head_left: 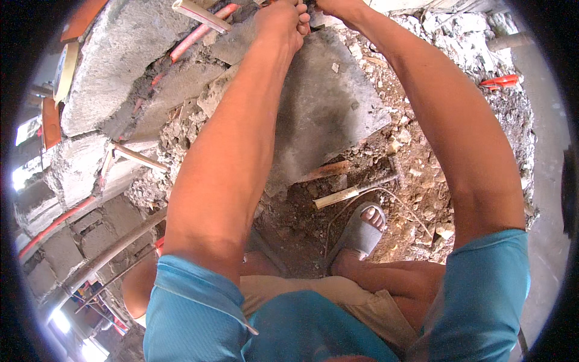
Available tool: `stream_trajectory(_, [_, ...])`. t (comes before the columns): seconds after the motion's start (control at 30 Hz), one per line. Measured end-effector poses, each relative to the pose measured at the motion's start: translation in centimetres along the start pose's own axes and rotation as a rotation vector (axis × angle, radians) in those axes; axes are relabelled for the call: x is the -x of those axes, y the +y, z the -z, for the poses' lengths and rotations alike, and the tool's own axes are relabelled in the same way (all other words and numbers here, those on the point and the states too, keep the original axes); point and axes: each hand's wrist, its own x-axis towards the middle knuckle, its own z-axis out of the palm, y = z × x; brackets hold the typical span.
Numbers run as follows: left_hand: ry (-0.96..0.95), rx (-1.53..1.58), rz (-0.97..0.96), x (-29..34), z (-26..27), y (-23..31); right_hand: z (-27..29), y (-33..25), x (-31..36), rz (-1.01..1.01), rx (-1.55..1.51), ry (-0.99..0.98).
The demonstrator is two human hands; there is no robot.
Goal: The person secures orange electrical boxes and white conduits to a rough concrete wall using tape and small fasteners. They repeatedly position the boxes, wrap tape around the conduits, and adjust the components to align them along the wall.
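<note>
Both my arms reach up to the top edge of the view. My left hand (282, 24) is closed, its fingers curled tightly; what they hold is hidden. Close by on the right, my right hand (338, 6) is mostly cut off by the upper edge, and its fingers do not show. Beneath the hands lies a flat grey slab (325, 102), tilted on the rubble. To the left of my left hand, a red pipe (202, 33) and a pale offcut of trim (202, 15) rest on broken concrete.
A hammer (338, 197) with a pale grip lies on the dirt near my sandalled foot (363, 232), beside a thin bent wire (398, 196). Orange-red pieces (499, 81) sit on rubble at right. Concrete chunks (126, 54) and a long pole (102, 259) are at left.
</note>
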Motion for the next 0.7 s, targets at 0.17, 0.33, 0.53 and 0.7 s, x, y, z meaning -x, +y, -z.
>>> stream_trajectory(0.17, [0.002,0.066,-0.055,-1.8,0.4,-1.2,0.6,-0.9,0.3,-0.039,-0.022,-0.068])
stream_trajectory(0.33, [0.088,0.111,-0.069,-2.0,-0.5,-1.6,-0.4,0.0,0.3,0.003,0.064,0.076])
stream_trajectory(0.53, [0.196,0.064,-0.147,-1.9,-0.2,-2.0,-1.3,-1.0,0.8,-0.046,0.073,0.081])
stream_trajectory(0.7, [0.207,0.056,-0.257,-2.6,-1.6,-2.4,-0.2,0.8,-0.9,0.282,0.542,0.036])
